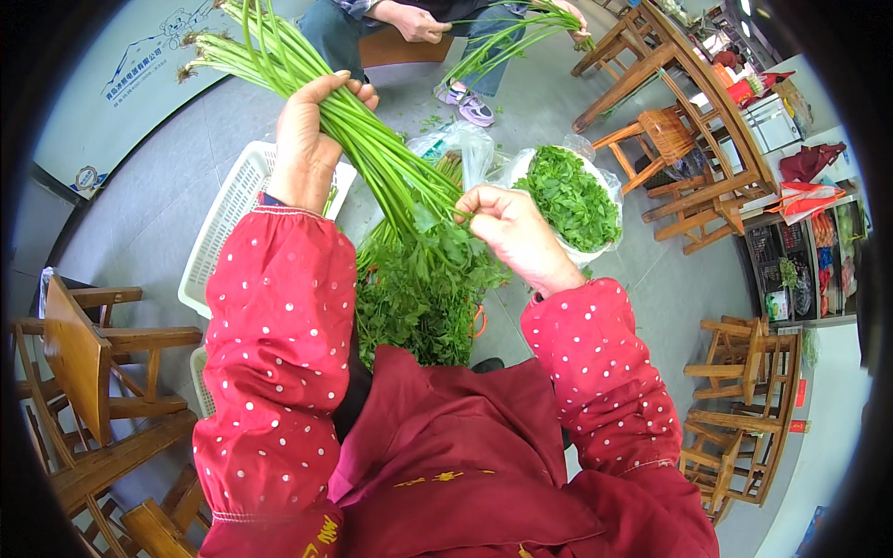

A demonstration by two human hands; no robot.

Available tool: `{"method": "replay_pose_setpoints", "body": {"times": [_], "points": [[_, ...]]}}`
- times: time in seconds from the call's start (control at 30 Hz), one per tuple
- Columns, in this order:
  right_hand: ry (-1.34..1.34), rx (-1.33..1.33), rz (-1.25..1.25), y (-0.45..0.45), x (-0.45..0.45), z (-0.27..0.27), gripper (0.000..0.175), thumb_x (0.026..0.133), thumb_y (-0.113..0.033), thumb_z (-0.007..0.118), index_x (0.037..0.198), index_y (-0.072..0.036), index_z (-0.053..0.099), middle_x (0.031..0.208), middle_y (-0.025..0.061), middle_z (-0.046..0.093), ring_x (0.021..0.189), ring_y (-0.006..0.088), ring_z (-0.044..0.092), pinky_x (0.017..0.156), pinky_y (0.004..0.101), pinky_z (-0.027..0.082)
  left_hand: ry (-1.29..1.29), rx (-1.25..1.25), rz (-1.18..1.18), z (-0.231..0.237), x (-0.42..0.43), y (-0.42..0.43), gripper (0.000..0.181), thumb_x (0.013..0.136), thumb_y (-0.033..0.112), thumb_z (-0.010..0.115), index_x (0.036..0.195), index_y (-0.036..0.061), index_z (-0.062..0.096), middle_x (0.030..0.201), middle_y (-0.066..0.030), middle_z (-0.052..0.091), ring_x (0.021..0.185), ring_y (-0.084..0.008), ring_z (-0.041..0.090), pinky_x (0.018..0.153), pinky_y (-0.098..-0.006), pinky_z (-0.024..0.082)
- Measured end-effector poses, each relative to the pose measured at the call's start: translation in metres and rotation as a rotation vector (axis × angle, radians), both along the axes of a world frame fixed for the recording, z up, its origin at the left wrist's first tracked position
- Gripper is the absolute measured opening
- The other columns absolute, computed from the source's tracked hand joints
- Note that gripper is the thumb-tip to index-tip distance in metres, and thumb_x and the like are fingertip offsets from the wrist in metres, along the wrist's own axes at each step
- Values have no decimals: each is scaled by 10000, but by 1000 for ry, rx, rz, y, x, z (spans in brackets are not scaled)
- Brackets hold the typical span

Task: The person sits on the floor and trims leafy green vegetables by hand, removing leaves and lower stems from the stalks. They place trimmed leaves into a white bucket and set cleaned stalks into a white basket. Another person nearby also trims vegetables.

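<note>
My left hand grips a thick bunch of Chinese celery by its pale green stalks. The rooted ends point up and left, and the leafy ends hang down to the right. At the leafy end, the thumb and fingers of my right hand pinch a thin celery stem. Under the bunch, in front of my apron, lies a heap of leafy celery; its base is hidden. Loose green leaves fill a white, bag-lined tub beyond my right hand.
A white plastic basket stands at left, partly behind my sleeve. A clear plastic bag lies ahead. Opposite sits a co-worker with celery in hand. Wooden stools and a table stand right, a wooden chair left.
</note>
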State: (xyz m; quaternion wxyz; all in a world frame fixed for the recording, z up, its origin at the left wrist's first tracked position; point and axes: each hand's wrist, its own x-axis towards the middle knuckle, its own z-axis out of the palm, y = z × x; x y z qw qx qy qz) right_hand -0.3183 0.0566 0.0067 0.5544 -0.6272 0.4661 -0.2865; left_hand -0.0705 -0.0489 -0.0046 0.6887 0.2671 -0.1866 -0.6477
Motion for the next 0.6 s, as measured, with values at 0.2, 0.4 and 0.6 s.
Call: {"method": "replay_pose_setpoints", "body": {"times": [0.2, 0.4, 0.6], "points": [[109, 28, -128, 9, -13, -7, 317, 846, 23, 423, 1144, -54, 500, 765, 22, 571, 481, 44, 421, 395, 187, 328, 46, 63, 101, -3, 3, -4, 111, 794, 24, 613, 867, -25, 546, 801, -139, 596, 804, -288, 618, 831, -466, 523], [-117, -483, -664, 1, -19, 6, 193, 909, -10, 466, 1087, -52, 529, 846, 11, 574, 653, 52, 482, 562, 191, 408, 49, 108, 186, -2, 3, -5, 126, 797, 24, 607, 886, -35, 541, 808, -139, 592, 805, -294, 614, 842, -483, 514], [279, -540, -278, 18, 19, -3, 137, 842, -164, 664, 887, -35, 651, 688, 19, 584, 609, 86, 529, 569, 235, 430, 48, 107, 177, 0, 0, -2, 123, 800, 37, 608, 877, -39, 550, 809, -139, 593, 805, -294, 616, 842, -480, 514]]}}
